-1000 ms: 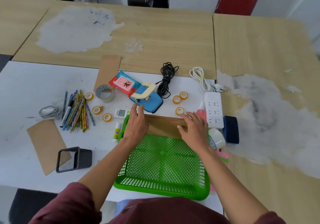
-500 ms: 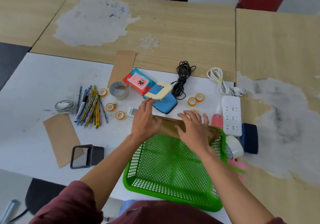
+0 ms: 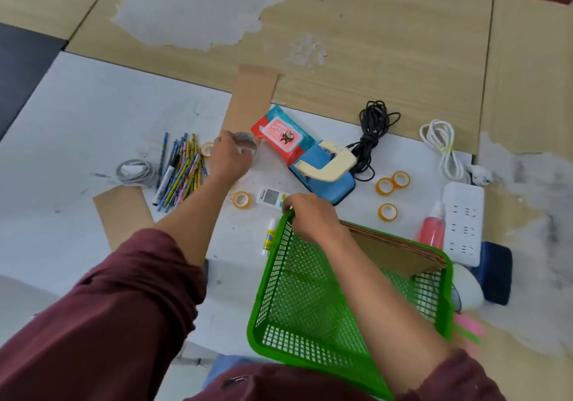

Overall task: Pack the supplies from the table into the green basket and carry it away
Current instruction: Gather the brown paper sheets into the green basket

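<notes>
One basket [image 3: 267, 279] sits at the table's [image 3: 93, 106] near edge, cardboard [image 3: 390, 247] against its far wall, your right hand [image 3: 311, 219] gripping its far left corner, while your left hand [image 3: 228, 160], farther out, curls round a tape roll [image 3: 246, 137].

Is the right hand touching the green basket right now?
Touching. The head view shows the right hand with fingers curled over the rim of the green basket at its far-left corner, no gap visible.
</notes>
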Available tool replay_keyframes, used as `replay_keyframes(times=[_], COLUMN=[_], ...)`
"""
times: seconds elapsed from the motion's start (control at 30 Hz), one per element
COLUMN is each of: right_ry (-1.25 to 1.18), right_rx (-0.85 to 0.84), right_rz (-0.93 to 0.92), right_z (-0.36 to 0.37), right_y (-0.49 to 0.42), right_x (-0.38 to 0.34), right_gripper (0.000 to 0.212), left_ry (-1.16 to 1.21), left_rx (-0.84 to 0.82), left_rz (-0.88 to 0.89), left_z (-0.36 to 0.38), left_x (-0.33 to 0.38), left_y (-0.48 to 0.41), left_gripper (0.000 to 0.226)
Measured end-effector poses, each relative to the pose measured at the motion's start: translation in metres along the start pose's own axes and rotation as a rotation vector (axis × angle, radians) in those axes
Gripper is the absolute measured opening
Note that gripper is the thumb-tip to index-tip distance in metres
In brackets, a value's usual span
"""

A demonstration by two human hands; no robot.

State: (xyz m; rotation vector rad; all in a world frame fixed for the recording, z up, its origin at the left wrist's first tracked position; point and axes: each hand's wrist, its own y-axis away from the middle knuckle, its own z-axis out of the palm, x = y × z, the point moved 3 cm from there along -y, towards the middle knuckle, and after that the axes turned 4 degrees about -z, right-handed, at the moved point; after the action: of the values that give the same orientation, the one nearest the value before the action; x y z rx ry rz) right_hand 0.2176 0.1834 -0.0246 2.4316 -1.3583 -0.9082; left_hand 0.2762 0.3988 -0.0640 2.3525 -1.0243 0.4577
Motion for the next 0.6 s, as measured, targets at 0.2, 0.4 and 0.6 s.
replay_keyframes(times=[0.2,0.4,0.6], right_ry=[-0.096,-0.092,-0.072], right_rx=[-0.001,-0.01,-0.003], right_rz=[0.086,0.163,0.182], right_z=[0.015,0.021,0.022], right_y=[-0.005,-0.008,-0.009], right_x=[0.009,0.012,0.006], right_gripper=[0.042,0.05,0.044], left_ry=[0.241,0.12,-0.013], left_rx=[0.113,-0.033,-0.109], left_rz=[-0.189,-0.32,-0.387], left_z=[-0.01,0.0,0.004], left_x=[-0.004,-0.015,0.007], left_y=[-0.053,-0.094,-0.093], left_gripper=[0.015,0.048,0.085])
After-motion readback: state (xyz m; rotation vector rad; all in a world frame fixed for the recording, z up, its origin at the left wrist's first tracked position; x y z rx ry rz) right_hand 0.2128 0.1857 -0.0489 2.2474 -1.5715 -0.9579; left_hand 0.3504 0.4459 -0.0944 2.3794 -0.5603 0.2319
